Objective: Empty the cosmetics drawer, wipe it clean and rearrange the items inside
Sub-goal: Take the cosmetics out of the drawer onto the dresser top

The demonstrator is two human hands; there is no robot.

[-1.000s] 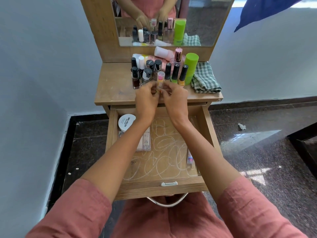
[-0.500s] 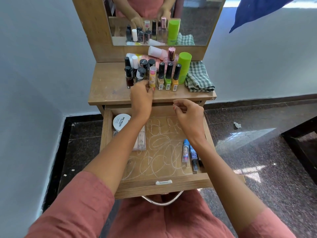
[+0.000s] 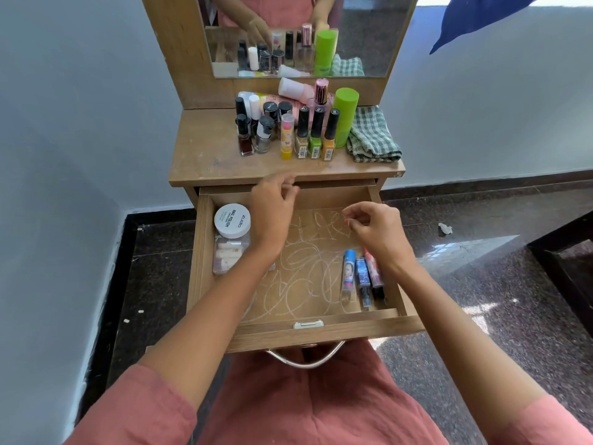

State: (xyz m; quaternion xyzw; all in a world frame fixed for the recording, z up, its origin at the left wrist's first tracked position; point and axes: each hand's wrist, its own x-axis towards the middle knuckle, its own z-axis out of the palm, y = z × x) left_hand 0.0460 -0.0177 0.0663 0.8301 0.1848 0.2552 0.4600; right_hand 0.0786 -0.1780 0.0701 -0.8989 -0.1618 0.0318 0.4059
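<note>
Mid-emptying: your left hand (image 3: 272,203) and right hand (image 3: 375,229) hovered loose-fingered, empty, over the open drawer (image 3: 308,335). Jar (image 3: 231,232) at left, tubes (image 3: 362,274) at right lay inside; next, I'd say, your right needed to drop onto those tubes.

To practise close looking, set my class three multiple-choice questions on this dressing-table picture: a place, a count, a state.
1. Where does the checked cloth lie? A) In a basket B) On the tabletop, right of the green can C) On a chair
2. How many tubes lie in the drawer, at its right? A) One B) Three C) Six
3. What do the left hand and right hand hold? A) Nothing B) A brush each C) One sponge together
1 B: it lies folded beside the can. 2 B: three lie side by side. 3 A: both hang over the drawer, fingers loosely curled, empty.
</note>
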